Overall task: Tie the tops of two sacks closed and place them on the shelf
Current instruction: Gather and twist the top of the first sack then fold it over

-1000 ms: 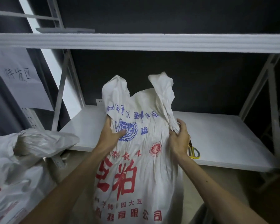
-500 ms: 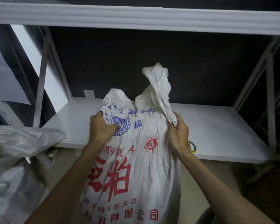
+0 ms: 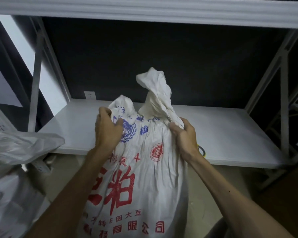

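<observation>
Left hand (image 3: 108, 130) curls its fingers into the cloth of the white sack (image 3: 144, 182) near the top left corner. Right hand (image 3: 186, 136) grips the bunched cloth just under the raised right corner. The white sack is upright in front of the shelf (image 3: 230, 133), with its top over the front edge. A second sack (image 3: 15, 152) lies at the left, apart. A small yellow object (image 3: 202, 150) on the shelf is mostly hidden behind the right hand.
</observation>
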Motion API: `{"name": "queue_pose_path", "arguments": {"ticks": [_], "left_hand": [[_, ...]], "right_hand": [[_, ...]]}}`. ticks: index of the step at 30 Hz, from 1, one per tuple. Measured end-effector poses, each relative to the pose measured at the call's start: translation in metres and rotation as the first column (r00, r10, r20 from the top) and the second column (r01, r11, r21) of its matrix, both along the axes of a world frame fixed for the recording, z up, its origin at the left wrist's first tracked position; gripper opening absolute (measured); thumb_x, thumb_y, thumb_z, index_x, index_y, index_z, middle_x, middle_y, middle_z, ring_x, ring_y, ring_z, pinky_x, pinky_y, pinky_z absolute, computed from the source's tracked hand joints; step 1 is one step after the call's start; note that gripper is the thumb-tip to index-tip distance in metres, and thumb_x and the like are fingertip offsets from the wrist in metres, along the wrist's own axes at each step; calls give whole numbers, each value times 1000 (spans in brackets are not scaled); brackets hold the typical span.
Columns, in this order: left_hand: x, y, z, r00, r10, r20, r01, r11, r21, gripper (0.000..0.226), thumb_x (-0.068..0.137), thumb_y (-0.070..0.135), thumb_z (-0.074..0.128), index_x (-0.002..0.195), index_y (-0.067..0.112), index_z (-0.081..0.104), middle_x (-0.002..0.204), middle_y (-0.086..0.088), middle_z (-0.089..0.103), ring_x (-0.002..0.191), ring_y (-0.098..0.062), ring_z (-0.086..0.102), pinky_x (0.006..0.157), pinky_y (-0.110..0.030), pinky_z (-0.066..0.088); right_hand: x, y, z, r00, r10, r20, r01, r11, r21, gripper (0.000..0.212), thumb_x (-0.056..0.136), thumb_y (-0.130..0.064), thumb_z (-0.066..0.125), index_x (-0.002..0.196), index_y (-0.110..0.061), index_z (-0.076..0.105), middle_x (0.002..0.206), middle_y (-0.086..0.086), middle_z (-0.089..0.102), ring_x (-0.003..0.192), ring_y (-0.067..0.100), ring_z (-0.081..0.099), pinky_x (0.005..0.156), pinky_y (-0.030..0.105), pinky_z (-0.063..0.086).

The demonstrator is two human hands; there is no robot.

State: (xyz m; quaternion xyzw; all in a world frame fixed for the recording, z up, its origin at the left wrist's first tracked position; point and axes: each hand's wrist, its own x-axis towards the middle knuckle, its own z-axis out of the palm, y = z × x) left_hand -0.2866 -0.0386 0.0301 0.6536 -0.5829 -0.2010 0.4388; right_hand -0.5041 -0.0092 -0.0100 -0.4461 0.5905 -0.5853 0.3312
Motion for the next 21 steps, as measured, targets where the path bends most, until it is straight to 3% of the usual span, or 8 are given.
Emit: {"name": "queue_pose_path", "arguments": {"ticks": [2,4,7,9,12,17,19,21], "left_hand": [[-3,0,-3,985,-70,-158,79,995,56,32,95,20,63,113,19,36,111,-8,62,92,-24,67,76,-39,59],[-7,-1,-6,943,-107,-316,144,985,98,29,96,19,61,109,23,35,106,-8,63,90,-26,69,80,-49,60],[-8,-5,-3,803,-65,-592,218,957,191,38,87,18,71,114,14,44,111,-15,64,97,-32,70,86,-50,59],[-5,-6,-2,672,-38,-740,286,934,212,46,79,17,79,117,1,59,105,-17,73,90,-29,74,80,-41,60],[0,-6,2,598,23,-801,334,901,275,40,75,12,82,110,1,69,94,-12,77,84,-27,76,75,-37,60],[-5,-4,4,555,-12,-832,598,700,389,34,72,20,82,103,7,74,102,-11,76,90,-26,74,92,-44,54],[-11,-5,0,625,-121,-771,584,729,358,64,60,25,90,118,11,69,114,-6,74,106,-26,69,103,-46,47],[-15,-9,-6,698,-193,-690,516,803,298,76,65,23,89,134,14,57,128,-1,67,121,-24,60,110,-46,41]], "right_hand": [[0,-3,5,976,122,182,-135,989,60,40,85,-47,59,107,-16,71,105,3,73,102,22,68,92,41,51],[1,-5,9,966,157,205,-178,980,92,48,92,-51,51,101,-9,72,103,10,74,101,28,68,91,43,52],[-1,-6,11,995,62,-72,-57,995,77,26,96,-33,56,98,-8,63,94,4,69,93,24,65,80,34,50],[-2,-4,12,967,55,-249,-43,998,55,20,95,-32,57,99,-12,55,92,-3,62,89,18,60,73,27,45],[-3,1,15,879,31,-475,-21,999,27,20,99,-32,51,98,-13,47,91,-3,58,83,17,56,72,32,44],[0,3,19,885,-10,-466,-5,999,-32,21,95,-25,60,106,-10,49,97,-3,59,88,16,57,78,30,47],[3,2,21,920,23,-391,-22,1000,8,35,90,-24,67,118,-10,53,104,-5,61,95,13,60,81,25,47],[6,-1,22,955,86,-285,-75,996,48,32,88,-21,70,117,-11,61,103,-4,68,96,14,65,83,28,53]]}}
